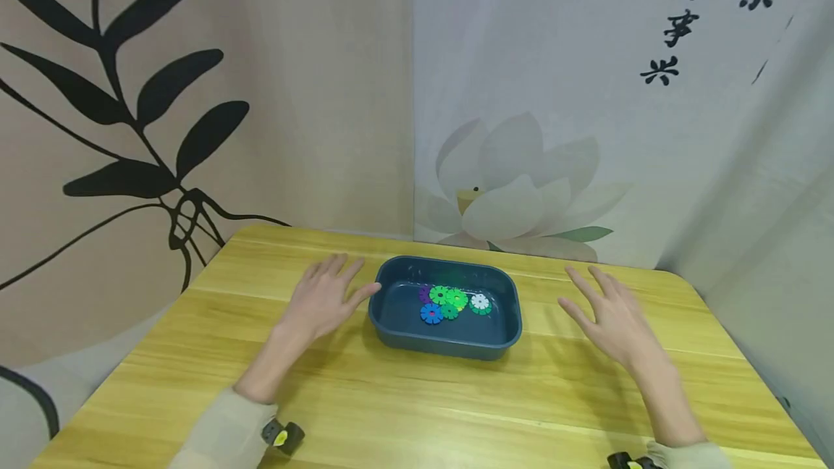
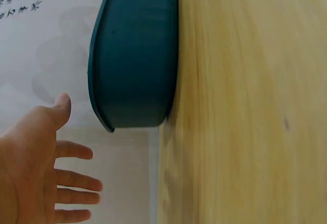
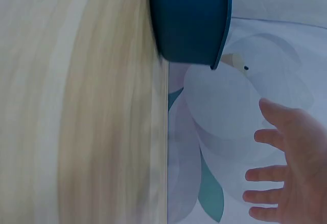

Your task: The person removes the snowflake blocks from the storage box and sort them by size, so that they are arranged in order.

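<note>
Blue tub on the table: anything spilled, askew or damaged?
Nothing stands out. The tub sits flat and roughly in line with the far edge of the table; the colored notched discs lie loosely inside. No spill or damage visible.

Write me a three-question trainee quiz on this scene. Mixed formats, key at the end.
1. Multiple choice: where do the flower-shaped discs lie?
A) On the bare tabletop
B) Inside the dark blue tray
C) In the right hand

2. True or false: in the head view, the left hand appears nearer the tray than the right hand does.

3. Fill in the blank: the white disc partly covers a ____ disc.

Key:
1. B
2. True; the left thumb overlaps the tray's edge in that view, while a stretch of table shows between the tray and the right hand.
3. green
</note>
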### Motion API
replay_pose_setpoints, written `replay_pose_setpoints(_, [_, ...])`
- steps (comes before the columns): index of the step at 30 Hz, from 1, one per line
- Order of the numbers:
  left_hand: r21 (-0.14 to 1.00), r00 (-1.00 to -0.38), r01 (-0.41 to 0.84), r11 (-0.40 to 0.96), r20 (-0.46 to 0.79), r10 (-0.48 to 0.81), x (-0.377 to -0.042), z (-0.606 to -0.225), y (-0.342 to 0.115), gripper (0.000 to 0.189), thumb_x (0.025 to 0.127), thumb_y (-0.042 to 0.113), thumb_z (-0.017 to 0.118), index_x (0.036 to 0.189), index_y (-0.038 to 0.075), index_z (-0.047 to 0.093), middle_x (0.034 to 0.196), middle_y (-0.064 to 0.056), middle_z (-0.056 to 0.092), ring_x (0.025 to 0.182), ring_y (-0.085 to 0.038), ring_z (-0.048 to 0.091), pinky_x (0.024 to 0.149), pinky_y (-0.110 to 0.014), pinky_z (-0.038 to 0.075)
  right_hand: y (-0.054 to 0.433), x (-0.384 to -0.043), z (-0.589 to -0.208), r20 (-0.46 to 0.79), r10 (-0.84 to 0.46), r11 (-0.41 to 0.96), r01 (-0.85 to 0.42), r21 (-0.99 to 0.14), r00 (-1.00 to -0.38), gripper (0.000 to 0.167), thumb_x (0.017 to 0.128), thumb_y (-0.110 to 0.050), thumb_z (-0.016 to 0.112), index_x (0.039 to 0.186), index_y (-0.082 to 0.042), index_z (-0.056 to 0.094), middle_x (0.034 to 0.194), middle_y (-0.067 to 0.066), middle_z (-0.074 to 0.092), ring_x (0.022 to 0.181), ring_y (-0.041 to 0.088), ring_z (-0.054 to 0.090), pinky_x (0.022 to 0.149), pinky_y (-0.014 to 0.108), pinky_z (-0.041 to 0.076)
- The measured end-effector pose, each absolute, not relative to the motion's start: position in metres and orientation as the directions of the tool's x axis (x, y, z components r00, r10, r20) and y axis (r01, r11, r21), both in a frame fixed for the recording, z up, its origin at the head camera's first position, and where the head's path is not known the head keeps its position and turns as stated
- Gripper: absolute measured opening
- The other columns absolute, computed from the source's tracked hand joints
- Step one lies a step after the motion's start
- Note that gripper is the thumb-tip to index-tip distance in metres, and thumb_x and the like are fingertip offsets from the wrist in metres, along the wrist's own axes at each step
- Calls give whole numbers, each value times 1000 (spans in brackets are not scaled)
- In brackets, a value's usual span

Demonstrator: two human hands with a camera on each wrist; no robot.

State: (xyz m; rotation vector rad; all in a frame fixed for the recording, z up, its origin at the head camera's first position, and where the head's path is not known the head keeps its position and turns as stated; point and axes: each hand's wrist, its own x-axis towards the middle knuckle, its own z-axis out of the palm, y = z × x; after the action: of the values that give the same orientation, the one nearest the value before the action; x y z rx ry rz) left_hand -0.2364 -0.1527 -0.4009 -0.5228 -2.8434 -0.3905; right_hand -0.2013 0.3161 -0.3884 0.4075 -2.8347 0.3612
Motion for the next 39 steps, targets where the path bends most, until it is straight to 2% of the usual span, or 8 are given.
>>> replay_pose_setpoints(5, [285,-909,392,875,265,321,-238,-401,-145,77,102,64,41,149,4,48,141,-24,55,130,-44,51,107,-61,37,301,-205,-386,288,-246,914,-321,-249,-925,62,105,-45,52,154,-10,40,151,35,34,133,59,35,102,73,29])
replay_pose_setpoints(12, [338,-905,413,846,256,339,-239,-402,-135,77,102,61,44,150,0,45,140,-26,55,125,-45,55,102,-58,45,283,-208,-385,284,-255,889,-340,-308,-924,60,106,-43,49,153,-6,42,145,31,43,130,54,43,102,69,36])
replay_pose_setpoints(19, [427,-930,367,826,194,313,-241,-404,-127,80,102,60,45,151,-3,40,144,-26,51,127,-44,54,98,-57,48,263,-214,-383,303,-277,828,-387,-407,-912,57,106,-40,51,150,-3,45,144,26,49,130,49,47,102,66,38])
replay_pose_setpoints(25, [468,-937,348,812,190,292,-247,-409,-123,80,102,58,47,150,-5,41,131,-26,60,115,-40,63,89,-54,54,245,-221,-382,323,-303,803,-422,-420,-897,54,105,-34,56,146,-1,49,137,23,56,121,42,56,96,60,47])
replay_pose_setpoints(32, [520,-947,320,792,179,265,-250,-412,-117,78,102,55,50,149,-6,41,145,-27,49,129,-43,53,100,-58,46,222,-227,-384,352,-343,750,-480,-456,-871,47,101,-18,63,141,5,53,129,26,59,109,40,63,90,53,53])
replay_pose_setpoints(35, [540,-949,315,780,178,260,-252,-414,-116,76,103,53,49,149,-7,41,145,-27,50,130,-42,52,102,-58,45,212,-230,-386,337,-349,734,-479,-481,-874,46,100,-16,64,139,5,54,127,26,60,107,38,64,90,50,54])
replay_pose_setpoints(37, [553,-950,313,772,181,256,-254,-415,-115,72,104,50,49,148,-7,42,130,-25,61,119,-39,60,98,-56,48,206,-232,-387,325,-337,731,-464,-501,-883,45,100,-16,64,139,6,54,125,25,61,106,36,65,90,49,54])
replay_pose_setpoints(39, [565,-950,311,764,181,253,-255,-416,-115,68,105,46,50,147,-8,43,104,-18,68,99,-32,66,92,-52,52,202,-235,-389,315,-317,730,-442,-521,-895,45,100,-15,64,138,6,55,124,25,62,106,35,65,91,49,54])
